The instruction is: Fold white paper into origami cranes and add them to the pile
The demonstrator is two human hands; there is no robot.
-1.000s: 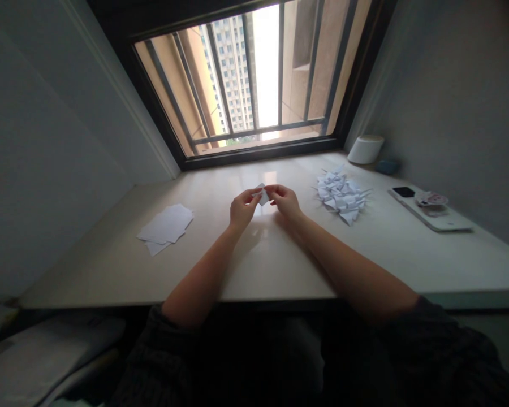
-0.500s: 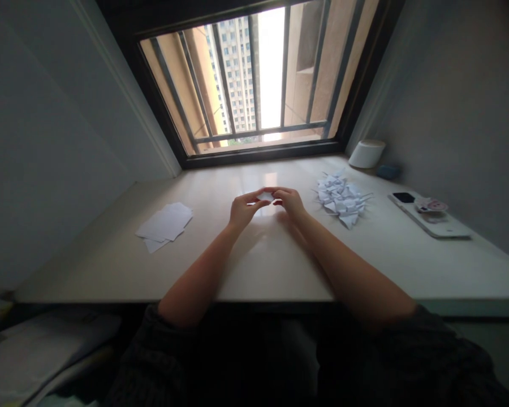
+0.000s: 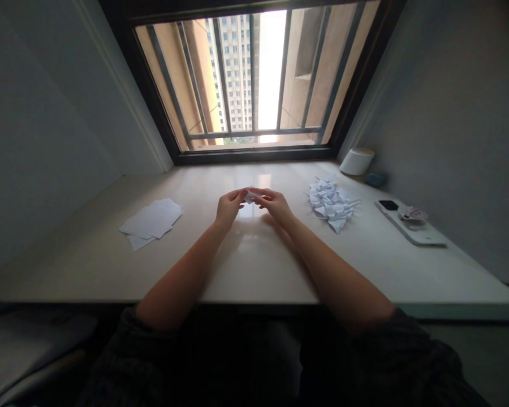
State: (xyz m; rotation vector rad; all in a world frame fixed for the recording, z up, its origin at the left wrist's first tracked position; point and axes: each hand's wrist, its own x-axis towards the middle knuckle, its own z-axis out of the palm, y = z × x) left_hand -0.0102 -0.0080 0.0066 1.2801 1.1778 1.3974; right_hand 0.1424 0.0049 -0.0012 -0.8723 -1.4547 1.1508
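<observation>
Between my two hands is a small piece of folded white paper [image 3: 249, 196], held just above the white tabletop. My left hand [image 3: 229, 207] pinches its left side with the fingers closed. From the other side, my right hand [image 3: 275, 203] grips it between thumb and fingertips. The fingers cover much of the paper, so its exact shape is hard to make out. A heap of folded white paper pieces [image 3: 331, 203] with pointed ends lies to the right of my hands. On the left rests a loose stack of flat white paper sheets [image 3: 151, 219].
Farther right lies a white phone [image 3: 411, 229] with a round grip on its back. A white cylindrical container [image 3: 357, 161] and a small dark blue object [image 3: 375, 180] stand in the back right corner. Behind the tabletop [image 3: 254, 271] is a barred window [image 3: 254, 79].
The whole view has shifted slightly, so things on the table sit farther left. My fingers have changed position on the paper, which now looks more tilted and folded between them.
</observation>
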